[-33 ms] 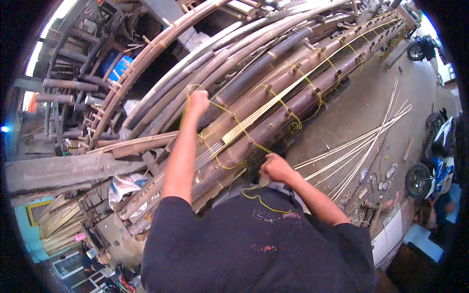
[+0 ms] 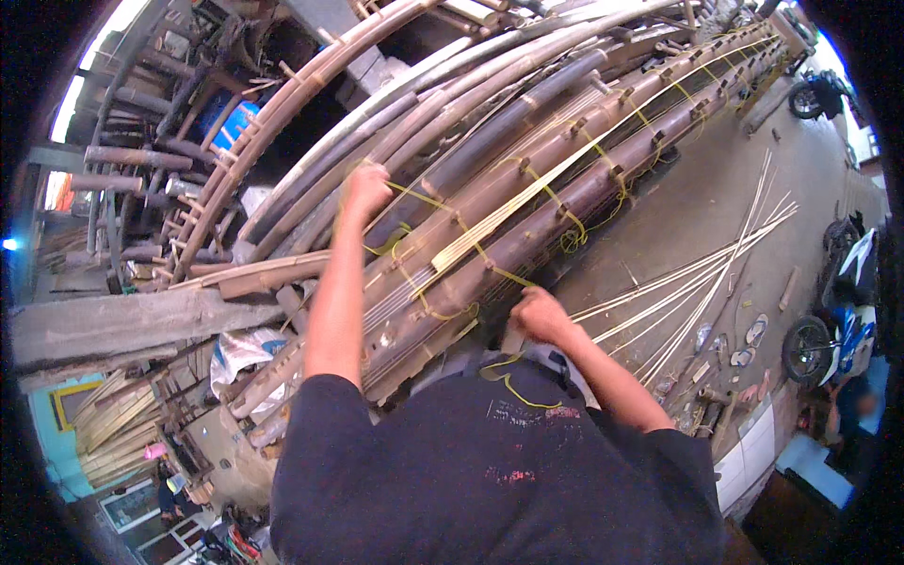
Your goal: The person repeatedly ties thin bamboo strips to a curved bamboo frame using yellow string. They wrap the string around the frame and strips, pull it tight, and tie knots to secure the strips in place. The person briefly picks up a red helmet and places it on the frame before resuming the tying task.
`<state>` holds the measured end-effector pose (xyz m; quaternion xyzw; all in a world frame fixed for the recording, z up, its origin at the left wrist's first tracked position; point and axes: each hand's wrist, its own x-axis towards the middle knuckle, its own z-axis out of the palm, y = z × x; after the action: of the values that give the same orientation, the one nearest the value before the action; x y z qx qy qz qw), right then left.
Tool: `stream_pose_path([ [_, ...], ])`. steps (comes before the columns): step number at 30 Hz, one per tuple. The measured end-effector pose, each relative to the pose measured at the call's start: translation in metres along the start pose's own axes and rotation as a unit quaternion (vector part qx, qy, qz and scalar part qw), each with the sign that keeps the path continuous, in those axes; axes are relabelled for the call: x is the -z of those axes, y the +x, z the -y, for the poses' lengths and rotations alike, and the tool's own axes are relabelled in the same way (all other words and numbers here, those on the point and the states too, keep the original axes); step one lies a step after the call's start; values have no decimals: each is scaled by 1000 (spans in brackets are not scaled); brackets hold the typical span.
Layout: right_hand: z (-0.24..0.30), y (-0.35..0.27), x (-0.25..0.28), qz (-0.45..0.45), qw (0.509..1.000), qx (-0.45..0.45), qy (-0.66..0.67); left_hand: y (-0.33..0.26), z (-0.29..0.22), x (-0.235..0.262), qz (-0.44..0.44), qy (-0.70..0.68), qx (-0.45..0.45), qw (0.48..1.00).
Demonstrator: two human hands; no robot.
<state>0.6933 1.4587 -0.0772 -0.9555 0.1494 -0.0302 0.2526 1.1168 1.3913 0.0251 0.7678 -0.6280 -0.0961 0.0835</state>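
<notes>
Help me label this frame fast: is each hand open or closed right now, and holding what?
Left hand: closed, holding yellow cord.
Right hand: closed, also holding yellow cord.

before you, the long brown poles (image 2: pixel 586 201) carry a bundle of pale strips (image 2: pixel 490 229) laid lengthwise, and yellow cord (image 2: pixel 543 185) runs across the poles. to your right, the grey floor (image 2: pixel 697 184) bears a fan of loose strips (image 2: pixel 744 241), a few sandals (image 2: pixel 756 330) near it, and a blue-and-white motorbike (image 2: pixel 850 341).
</notes>
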Motion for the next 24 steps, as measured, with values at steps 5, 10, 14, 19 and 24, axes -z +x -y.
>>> stream_pose_path([
  [5, 15, 18, 5, -171, 965, -159, -122, -75, 131, 121, -1, -81, 330, 941],
  [10, 96, 66, 7, 82, 903, -93, 412, -164, -10, 59, 221, -214, 174, 935],
  [14, 138, 98, -15, -91, 419, -411, 804, -201, -27, -58, 127, -264, 66, 954],
  [19, 201, 170, 16, -348, 823, -159, 420, -202, -13, -74, 137, -258, -41, 956],
  [24, 175, 253, 78, -20, 999, -48, -11, -213, -38, -57, 14, -273, 31, 961],
])
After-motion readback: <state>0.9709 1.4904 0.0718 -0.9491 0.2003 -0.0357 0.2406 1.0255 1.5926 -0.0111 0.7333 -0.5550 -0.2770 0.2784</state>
